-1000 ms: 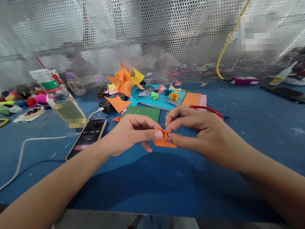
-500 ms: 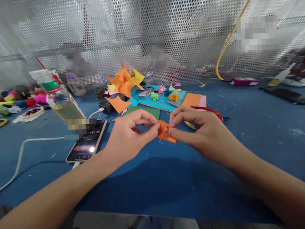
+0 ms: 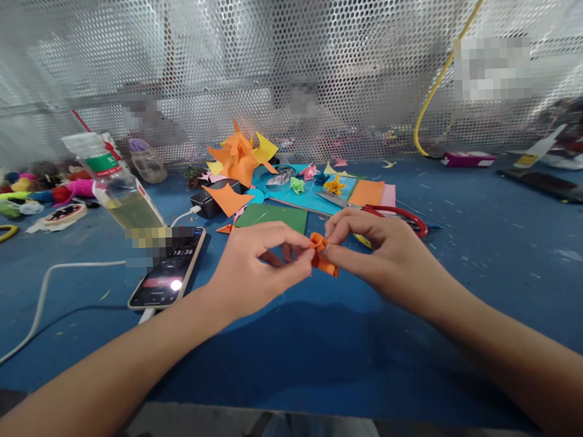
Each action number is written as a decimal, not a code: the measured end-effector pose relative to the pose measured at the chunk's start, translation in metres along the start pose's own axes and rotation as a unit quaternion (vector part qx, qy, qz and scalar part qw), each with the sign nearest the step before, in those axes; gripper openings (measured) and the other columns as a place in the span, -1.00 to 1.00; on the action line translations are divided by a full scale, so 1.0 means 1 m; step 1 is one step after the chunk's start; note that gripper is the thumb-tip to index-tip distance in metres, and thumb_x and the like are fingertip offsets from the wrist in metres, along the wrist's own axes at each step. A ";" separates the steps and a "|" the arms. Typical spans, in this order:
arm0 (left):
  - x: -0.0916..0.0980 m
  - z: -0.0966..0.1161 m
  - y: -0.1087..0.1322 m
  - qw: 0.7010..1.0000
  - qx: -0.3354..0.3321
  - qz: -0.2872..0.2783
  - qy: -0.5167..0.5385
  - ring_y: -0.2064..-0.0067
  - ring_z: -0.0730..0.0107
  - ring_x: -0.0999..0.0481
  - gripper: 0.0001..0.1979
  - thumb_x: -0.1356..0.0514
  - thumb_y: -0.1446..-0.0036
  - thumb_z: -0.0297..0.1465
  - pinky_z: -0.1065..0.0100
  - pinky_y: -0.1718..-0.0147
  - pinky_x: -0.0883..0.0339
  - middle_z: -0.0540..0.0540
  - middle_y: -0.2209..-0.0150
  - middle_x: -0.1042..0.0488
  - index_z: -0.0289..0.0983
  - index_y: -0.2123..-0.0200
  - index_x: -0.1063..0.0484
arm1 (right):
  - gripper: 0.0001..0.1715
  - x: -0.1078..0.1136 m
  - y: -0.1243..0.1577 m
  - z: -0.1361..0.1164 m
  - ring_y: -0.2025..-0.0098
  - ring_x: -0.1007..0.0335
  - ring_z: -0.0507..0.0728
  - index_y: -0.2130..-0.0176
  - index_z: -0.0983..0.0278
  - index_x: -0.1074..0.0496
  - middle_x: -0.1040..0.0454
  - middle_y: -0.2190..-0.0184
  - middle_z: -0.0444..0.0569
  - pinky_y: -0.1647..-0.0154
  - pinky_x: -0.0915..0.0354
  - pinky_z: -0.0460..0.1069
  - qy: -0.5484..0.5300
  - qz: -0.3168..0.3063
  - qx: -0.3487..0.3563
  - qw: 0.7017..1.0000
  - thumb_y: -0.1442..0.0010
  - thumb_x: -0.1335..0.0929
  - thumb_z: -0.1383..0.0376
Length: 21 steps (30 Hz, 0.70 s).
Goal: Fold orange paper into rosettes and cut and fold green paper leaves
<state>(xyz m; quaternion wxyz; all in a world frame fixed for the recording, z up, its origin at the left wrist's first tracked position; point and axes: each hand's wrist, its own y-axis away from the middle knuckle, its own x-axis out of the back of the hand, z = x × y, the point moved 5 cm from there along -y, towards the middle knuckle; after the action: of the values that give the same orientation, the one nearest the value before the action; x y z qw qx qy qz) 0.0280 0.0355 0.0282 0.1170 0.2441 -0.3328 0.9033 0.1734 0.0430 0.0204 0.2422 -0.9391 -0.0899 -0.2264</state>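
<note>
Both hands meet over the blue table [image 3: 324, 345] and pinch one small folded piece of orange paper [image 3: 322, 256]. My left hand [image 3: 257, 267] grips its left side between thumb and forefinger. My right hand [image 3: 376, 250] pinches its right side with thumb and fingers curled. The paper is crumpled into a tight rolled shape held just above the table surface.
A phone [image 3: 169, 268] on a white cable [image 3: 40, 297] lies left of my hands. Behind them are green card [image 3: 272, 216], red-handled scissors [image 3: 391, 214], coloured paper sheets [image 3: 367, 191], an orange and yellow paper pile [image 3: 239, 158], a plastic bottle [image 3: 116, 189] and a perforated metal screen [image 3: 286, 72].
The orange paper has been folded tighter, from a flat piece into a small rolled shape. Both hands rose slightly and stayed pinched on it.
</note>
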 end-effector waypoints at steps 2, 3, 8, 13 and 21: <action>0.000 0.003 0.000 0.999 -0.037 -0.002 -0.007 0.48 0.54 -0.42 -0.92 -0.19 0.00 -0.51 0.56 0.58 -0.32 -0.06 0.47 -0.48 -0.33 0.42 -0.50 | -0.80 0.000 0.000 0.000 0.36 -0.33 0.03 0.63 0.24 -0.34 -0.38 0.47 -0.15 0.29 -0.23 -0.07 0.000 -0.002 -0.008 1.000 0.01 -0.35 0.38; 0.000 0.003 0.000 0.999 -0.045 -0.006 -0.008 0.47 0.53 -0.43 -0.91 -0.19 0.00 -0.52 0.55 0.58 -0.34 -0.08 0.45 -0.49 -0.33 0.40 -0.50 | -0.80 0.000 0.000 0.000 0.36 -0.33 0.03 0.63 0.24 -0.33 -0.39 0.46 -0.15 0.30 -0.24 -0.07 0.000 -0.001 -0.012 1.000 0.02 -0.35 0.38; -0.001 -0.001 -0.002 0.999 -0.008 -0.047 -0.021 0.37 0.47 -0.48 -0.90 -0.26 0.04 -0.47 0.53 0.51 -0.38 -0.09 0.38 -0.51 -0.34 0.37 -0.50 | -0.79 -0.002 -0.001 0.003 0.37 -0.35 0.04 0.63 0.23 -0.33 -0.39 0.46 -0.15 0.30 -0.26 -0.06 0.002 -0.020 -0.016 1.000 0.02 -0.35 0.37; -0.002 -0.009 -0.004 0.993 0.101 -0.062 0.010 0.43 0.49 -0.46 -0.87 -0.24 -0.02 -0.36 0.56 0.59 -0.30 -0.05 0.44 -0.51 -0.30 0.38 -0.51 | -0.82 -0.002 -0.003 0.007 0.36 -0.37 0.05 0.57 0.21 -0.34 -0.41 0.46 -0.15 0.33 -0.29 -0.06 -0.002 -0.037 -0.018 0.999 -0.02 -0.37 0.28; -0.005 -0.020 -0.004 0.974 0.167 -0.066 0.136 0.41 0.46 -0.47 -0.80 -0.21 -0.05 -0.32 0.47 0.49 -0.44 -0.07 0.36 -0.53 -0.30 0.30 -0.54 | -0.92 0.003 -0.002 -0.003 0.23 -0.38 0.10 0.34 0.22 -0.40 -0.43 0.32 -0.06 0.17 -0.30 0.01 0.105 0.060 0.144 0.982 -0.06 -0.39 0.31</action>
<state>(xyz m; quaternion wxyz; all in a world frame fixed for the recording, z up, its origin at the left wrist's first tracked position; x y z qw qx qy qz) 0.0261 0.0513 0.0146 0.1778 0.1565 -0.1411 0.9612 0.1745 0.0429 0.0249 0.3962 -0.8690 -0.0389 -0.2939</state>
